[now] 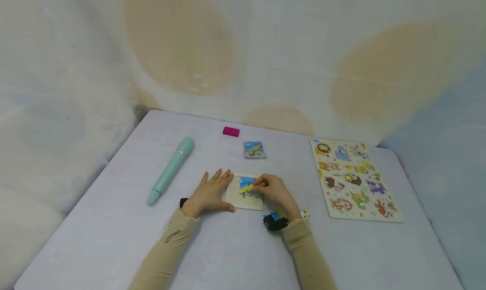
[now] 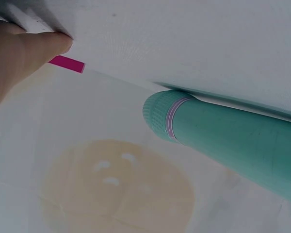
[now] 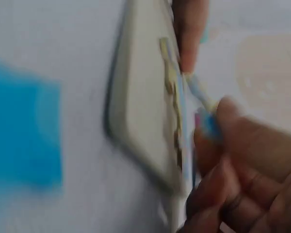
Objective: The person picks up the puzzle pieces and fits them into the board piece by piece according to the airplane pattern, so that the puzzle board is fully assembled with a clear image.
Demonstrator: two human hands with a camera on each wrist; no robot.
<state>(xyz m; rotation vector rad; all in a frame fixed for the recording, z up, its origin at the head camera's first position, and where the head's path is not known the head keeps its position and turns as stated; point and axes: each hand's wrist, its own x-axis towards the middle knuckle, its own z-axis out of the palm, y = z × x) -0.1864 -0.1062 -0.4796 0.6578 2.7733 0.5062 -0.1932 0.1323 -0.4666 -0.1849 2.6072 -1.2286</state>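
A square, pale wooden puzzle board (image 1: pixel 247 203) lies between the two hands, with joined pieces showing a yellow plane on blue (image 1: pixel 246 191) on its upper right part. The left hand (image 1: pixel 213 193) rests at the board's left side, fingers spread and thumb at the near left edge. Over the board's right side is the right hand (image 1: pixel 275 191). In the right wrist view its thumb and finger pinch a small puzzle piece (image 3: pixel 202 93), tilted above the other pieces and blurred. Loose puzzle pieces (image 1: pixel 305 213) lie beneath the right wrist, partly hidden by it.
A mint-green microphone-shaped object (image 1: pixel 171 172) lies to the left. Behind the board are a small plane picture in a clear wrapper (image 1: pixel 255 149) and a magenta block (image 1: pixel 231 132). An animal puzzle board (image 1: pixel 357 180) lies at the right. Fabric walls enclose the table.
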